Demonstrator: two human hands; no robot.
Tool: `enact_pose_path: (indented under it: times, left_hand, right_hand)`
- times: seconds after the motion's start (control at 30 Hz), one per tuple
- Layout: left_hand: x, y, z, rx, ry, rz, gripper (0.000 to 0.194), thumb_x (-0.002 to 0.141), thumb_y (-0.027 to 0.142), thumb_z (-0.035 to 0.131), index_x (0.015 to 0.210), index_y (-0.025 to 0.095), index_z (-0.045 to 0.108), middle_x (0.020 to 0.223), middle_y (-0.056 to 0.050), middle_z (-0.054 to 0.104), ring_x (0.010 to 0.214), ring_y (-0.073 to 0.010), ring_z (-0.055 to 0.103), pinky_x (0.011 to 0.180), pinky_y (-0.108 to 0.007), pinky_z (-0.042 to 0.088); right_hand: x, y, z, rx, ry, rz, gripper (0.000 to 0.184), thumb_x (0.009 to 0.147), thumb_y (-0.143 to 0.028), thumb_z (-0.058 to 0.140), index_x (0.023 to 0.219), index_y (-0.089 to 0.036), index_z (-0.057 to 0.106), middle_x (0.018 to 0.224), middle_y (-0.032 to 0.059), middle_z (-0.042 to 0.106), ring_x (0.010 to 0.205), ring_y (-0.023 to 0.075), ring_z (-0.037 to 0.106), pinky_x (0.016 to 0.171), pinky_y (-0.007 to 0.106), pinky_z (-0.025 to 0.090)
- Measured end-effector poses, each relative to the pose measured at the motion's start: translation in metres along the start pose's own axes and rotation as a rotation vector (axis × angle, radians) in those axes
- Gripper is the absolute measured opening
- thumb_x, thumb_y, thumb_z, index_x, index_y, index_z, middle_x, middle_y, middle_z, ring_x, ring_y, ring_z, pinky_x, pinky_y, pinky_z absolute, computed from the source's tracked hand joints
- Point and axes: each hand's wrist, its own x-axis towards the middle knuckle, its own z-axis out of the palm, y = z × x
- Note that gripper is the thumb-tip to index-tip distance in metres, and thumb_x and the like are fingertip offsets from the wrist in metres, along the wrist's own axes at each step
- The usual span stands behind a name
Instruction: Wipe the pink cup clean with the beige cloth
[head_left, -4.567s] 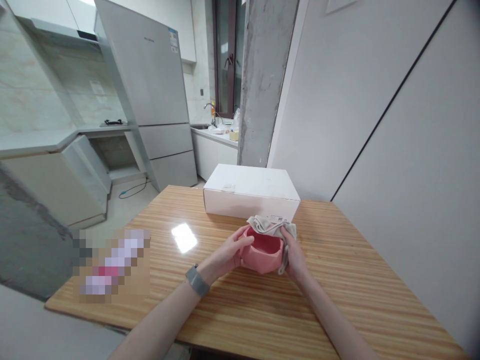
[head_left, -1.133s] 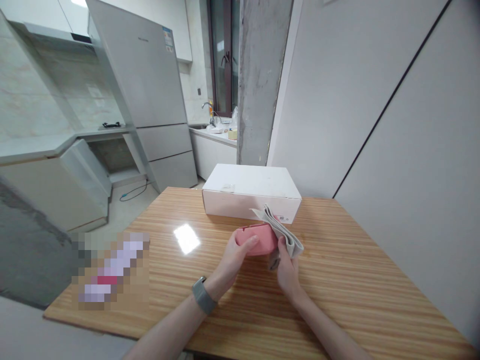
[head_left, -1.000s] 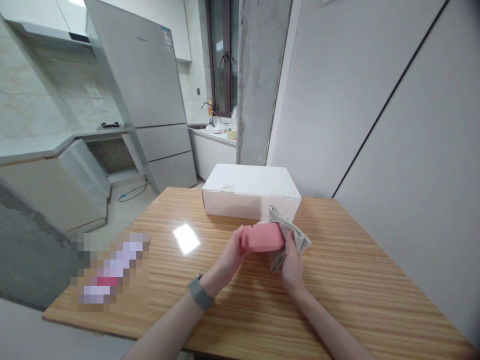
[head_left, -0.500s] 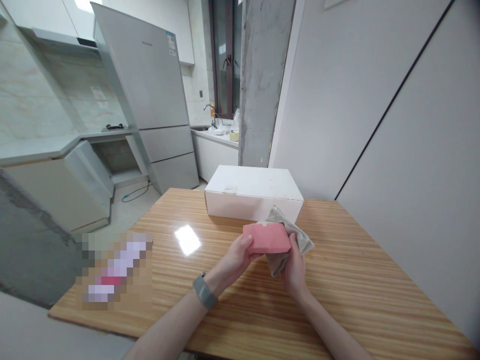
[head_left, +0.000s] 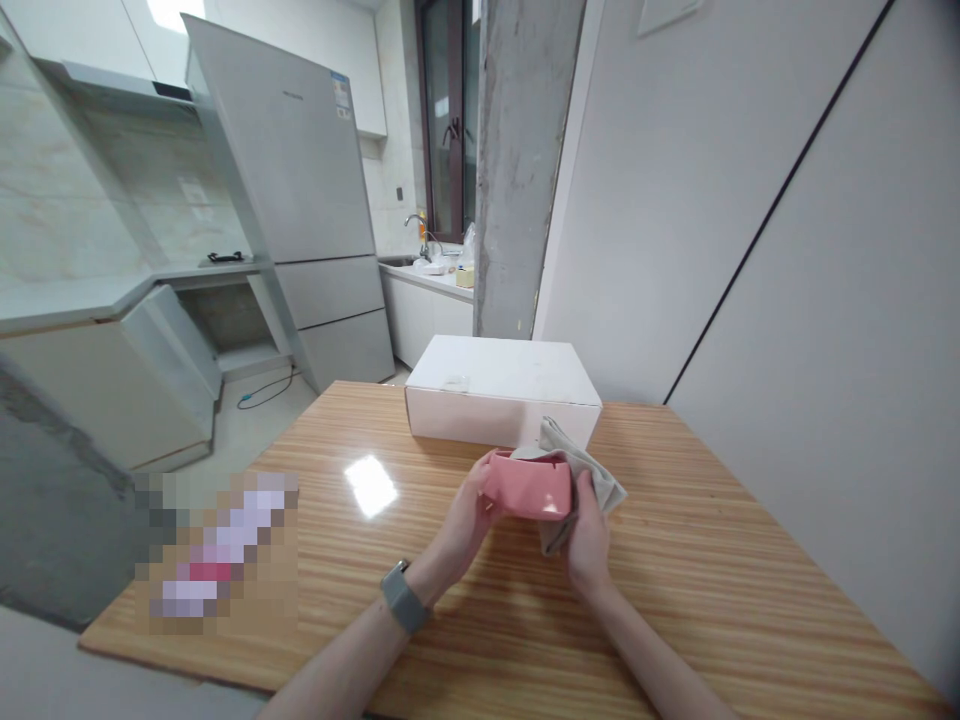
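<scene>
From the head view, a pink bowl (head_left: pixel 531 487) is held above the table (head_left: pixel 712 560), between the two hands. The left hand (head_left: pixel 466 515) grips its left end, fingers closed around that side and partly hidden by it, so the exact place of each one cannot be told. The right hand (head_left: pixel 589 540) pinches a folded cloth (head_left: pixel 568 447) against the bowl's right end, thumb lying along the near face of the cloth; its other fingers are out of sight behind the fabric.

The bowl looks smooth and slightly glossy, with flat, angled sides and a small notch in the rim near the right. The cloth is pale grey, soft and creased, and also shows behind the rim. The table has a shiny, striped wood-grain top, and a white cardboard box (head_left: pixel 502 370) with flat faces sits beyond the hands.

The bowl's long axis runs left to right, nearly level, with one side wall turned toward the camera and the rim uppermost.
</scene>
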Motion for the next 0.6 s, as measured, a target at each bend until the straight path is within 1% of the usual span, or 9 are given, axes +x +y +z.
enact_pose_path:
  times: [0.03,0.1,0.13,0.2,0.3,0.37,0.43,0.53,0.6]
  left_hand:
    - [0.001,0.001,0.000,0.016,0.019,-0.011,0.043,0.083,0.038,0.062,0.121,0.019,0.058,0.123,-0.010,0.059,0.113,-0.0240,0.053,0.096,-0.036,0.041]
    - [0.002,0.001,-0.001,0.091,0.071,0.005,0.049,0.077,0.034,0.070,0.121,0.018,0.059,0.123,-0.011,0.059,0.112,-0.0250,0.054,0.097,-0.036,0.040]
    - [0.002,0.001,-0.001,0.116,0.077,0.021,0.053,0.074,0.032,0.073,0.122,0.017,0.059,0.123,-0.012,0.060,0.112,-0.0254,0.054,0.097,-0.036,0.039]
    - [0.001,-0.001,-0.002,0.108,0.015,0.041,0.055,0.072,0.033,0.075,0.122,0.016,0.059,0.123,-0.012,0.060,0.113,-0.0264,0.054,0.099,-0.037,0.038]
    - [0.000,-0.005,-0.002,0.010,-0.124,0.044,0.051,0.075,0.038,0.071,0.119,0.016,0.059,0.122,-0.012,0.061,0.116,-0.0276,0.052,0.103,-0.039,0.034]
    - [0.000,-0.007,-0.002,-0.040,-0.153,0.018,0.051,0.075,0.040,0.071,0.119,0.017,0.058,0.122,-0.012,0.061,0.117,-0.0279,0.052,0.104,-0.040,0.033]
    - [0.000,-0.007,-0.001,-0.064,-0.143,-0.012,0.052,0.074,0.039,0.072,0.119,0.017,0.057,0.121,-0.012,0.061,0.116,-0.0280,0.053,0.103,-0.040,0.035]
    - [0.001,-0.006,-0.001,-0.073,-0.089,-0.016,0.050,0.075,0.037,0.070,0.118,0.016,0.057,0.119,-0.013,0.062,0.113,-0.0282,0.055,0.099,-0.040,0.040]
    - [0.001,-0.006,-0.002,-0.070,-0.038,-0.005,0.048,0.076,0.038,0.068,0.117,0.016,0.057,0.118,-0.013,0.062,0.110,-0.0281,0.057,0.096,-0.041,0.043]
  right_hand:
    - [0.003,-0.001,0.001,0.063,-0.034,0.049,0.042,0.077,-0.055,0.063,0.102,-0.021,0.067,0.105,-0.0006,0.069,0.100,0.0183,0.062,0.087,0.029,0.049]
    - [0.006,-0.003,0.002,0.176,-0.110,0.168,0.041,0.076,-0.056,0.063,0.098,-0.022,0.067,0.097,-0.0012,0.071,0.089,0.0177,0.065,0.079,0.029,0.052]
    - [0.006,-0.004,0.002,0.214,-0.136,0.221,0.041,0.076,-0.057,0.064,0.096,-0.021,0.067,0.093,-0.0011,0.072,0.084,0.0181,0.066,0.076,0.029,0.053]
    - [0.003,-0.006,0.004,0.251,-0.165,0.275,0.040,0.074,-0.056,0.065,0.094,-0.021,0.068,0.088,-0.0010,0.072,0.079,0.0192,0.067,0.073,0.031,0.054]
    - [-0.003,-0.009,0.007,0.245,-0.211,0.232,0.037,0.072,-0.053,0.069,0.091,-0.021,0.069,0.084,-0.0009,0.073,0.082,0.0211,0.068,0.075,0.031,0.054]
    - [-0.006,-0.011,0.008,0.224,-0.260,0.205,0.038,0.072,-0.054,0.070,0.091,-0.021,0.070,0.084,0.0001,0.073,0.087,0.0227,0.068,0.077,0.031,0.054]
    - [-0.005,-0.010,0.007,0.196,-0.269,0.210,0.041,0.071,-0.056,0.069,0.091,-0.020,0.070,0.085,0.0008,0.073,0.090,0.0236,0.067,0.078,0.032,0.054]
    - [-0.001,-0.005,0.003,0.116,-0.210,0.224,0.046,0.072,-0.059,0.066,0.097,-0.021,0.070,0.092,0.0005,0.073,0.094,0.0229,0.066,0.082,0.033,0.054]
    - [0.002,0.002,-0.001,0.055,-0.189,0.132,0.047,0.076,-0.057,0.063,0.104,-0.021,0.069,0.098,0.0012,0.072,0.100,0.0223,0.064,0.087,0.034,0.052]
